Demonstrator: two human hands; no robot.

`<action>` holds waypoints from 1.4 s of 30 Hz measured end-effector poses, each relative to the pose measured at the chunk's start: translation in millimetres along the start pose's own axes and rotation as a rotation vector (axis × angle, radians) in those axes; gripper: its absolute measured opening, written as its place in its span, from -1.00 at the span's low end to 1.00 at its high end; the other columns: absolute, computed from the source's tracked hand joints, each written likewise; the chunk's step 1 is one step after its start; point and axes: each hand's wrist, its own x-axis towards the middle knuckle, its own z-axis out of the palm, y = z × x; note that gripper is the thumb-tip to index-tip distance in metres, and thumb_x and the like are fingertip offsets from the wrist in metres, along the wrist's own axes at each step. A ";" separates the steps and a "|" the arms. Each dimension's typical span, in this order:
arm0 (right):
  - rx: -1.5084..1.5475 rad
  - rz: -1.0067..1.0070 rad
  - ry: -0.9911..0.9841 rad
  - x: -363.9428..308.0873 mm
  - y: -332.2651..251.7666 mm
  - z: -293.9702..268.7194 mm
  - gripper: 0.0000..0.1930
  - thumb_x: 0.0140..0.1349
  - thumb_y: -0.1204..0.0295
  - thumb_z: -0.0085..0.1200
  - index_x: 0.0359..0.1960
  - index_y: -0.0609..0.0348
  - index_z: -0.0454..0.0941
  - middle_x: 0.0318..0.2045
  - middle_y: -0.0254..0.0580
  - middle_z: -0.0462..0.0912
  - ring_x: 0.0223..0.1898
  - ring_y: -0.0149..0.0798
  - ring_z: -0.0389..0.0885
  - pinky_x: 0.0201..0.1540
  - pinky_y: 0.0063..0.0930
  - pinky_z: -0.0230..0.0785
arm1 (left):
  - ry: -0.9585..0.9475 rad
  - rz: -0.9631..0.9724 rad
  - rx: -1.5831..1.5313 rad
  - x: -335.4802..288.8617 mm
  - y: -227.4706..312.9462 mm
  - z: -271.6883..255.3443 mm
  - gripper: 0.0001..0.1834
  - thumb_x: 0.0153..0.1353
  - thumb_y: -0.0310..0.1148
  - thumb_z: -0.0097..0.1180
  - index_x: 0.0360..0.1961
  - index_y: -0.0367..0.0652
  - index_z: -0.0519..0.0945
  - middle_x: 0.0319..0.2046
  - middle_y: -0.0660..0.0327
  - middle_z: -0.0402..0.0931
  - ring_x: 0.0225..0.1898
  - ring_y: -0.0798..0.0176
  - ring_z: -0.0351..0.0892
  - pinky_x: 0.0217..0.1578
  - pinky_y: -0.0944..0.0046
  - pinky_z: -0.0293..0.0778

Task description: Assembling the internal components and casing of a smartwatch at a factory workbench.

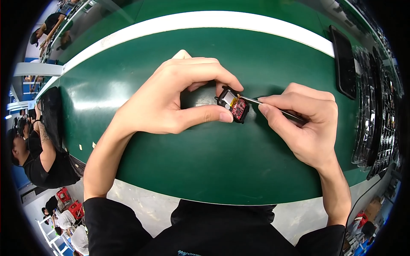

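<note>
- The small black rounded-rectangular casing, open-faced with a red circuit board (pixel 239 112) exposed inside, was held up over the glossy green counter (pixel 205 170), roughly midway between its near edge and the white strip (pixel 196 19) along its far side.
- The left hand (pixel 171 94) had its grip closed on that casing, thumb against the side toward the near edge and index finger curled over the side toward the far edge.
- The casing's long axis slanted, one end toward the counter's far-left corner, the other toward the near-right.
- Beside the board, toward the far-left end, sat a silver-grey rectangular part (pixel 229 98) with a yellow strip (pixel 233 103) next to it.
- The right hand (pixel 307 117) pinched a slim metal rod-like tool (pixel 252 100) like a pen, its grip just beside the casing, toward the counter's right end.
- The key relation seemed to be tool to casing: the rod pointed leftward and slightly farward, across the long axis, its tip at the casing's far-right side. Contact there could not be told.
- The left hand was the nearer one, already touching the casing; the right reached it only through the tool.
</note>
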 end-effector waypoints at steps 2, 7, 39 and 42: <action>0.008 -0.008 0.003 0.6 0.1 1.5 -0.89 0.21 0.69 0.44 -0.23 0.35 0.88 -0.58 -0.26 0.64 -0.63 -0.50 0.45 -0.57 -0.47 0.15 | 0.058 0.028 -0.061 -0.9 -0.5 3.8 -0.48 0.06 -0.25 0.70 0.09 -0.05 0.86 -0.19 0.34 0.77 -0.33 0.32 0.38 -0.13 0.24 0.21; 0.020 -0.013 0.008 -2.7 -1.1 4.5 -0.89 0.20 0.69 0.44 -0.23 0.35 0.88 -0.59 -0.27 0.63 -0.63 -0.50 0.44 -0.56 -0.47 0.14 | 0.052 0.086 -0.006 -1.1 0.4 6.4 -0.54 0.08 -0.29 0.66 0.03 -0.07 0.85 -0.25 0.31 0.76 -0.32 0.28 0.49 -0.12 0.23 0.23; -0.047 0.015 -0.021 -8.4 -24.0 7.7 -0.54 0.14 0.42 0.64 0.07 0.27 0.82 -0.30 -0.24 0.67 -0.42 -0.38 0.63 -0.39 -0.47 0.46 | 0.047 0.115 -0.004 -10.0 5.5 7.9 -0.36 0.22 -0.11 0.62 0.26 -0.06 0.68 -0.17 0.36 0.68 -0.05 0.31 0.66 0.06 0.17 0.29; -0.228 -0.118 -0.030 -7.9 -22.3 15.3 -0.46 0.10 0.26 0.67 0.10 0.22 0.82 -0.24 -0.21 0.75 -0.32 -0.19 0.84 -0.26 -0.32 0.69 | 0.022 0.083 -0.064 -10.3 3.1 7.3 -0.34 0.26 -0.19 0.55 0.36 -0.06 0.61 -0.11 0.34 0.71 -0.09 0.32 0.62 0.13 0.17 0.28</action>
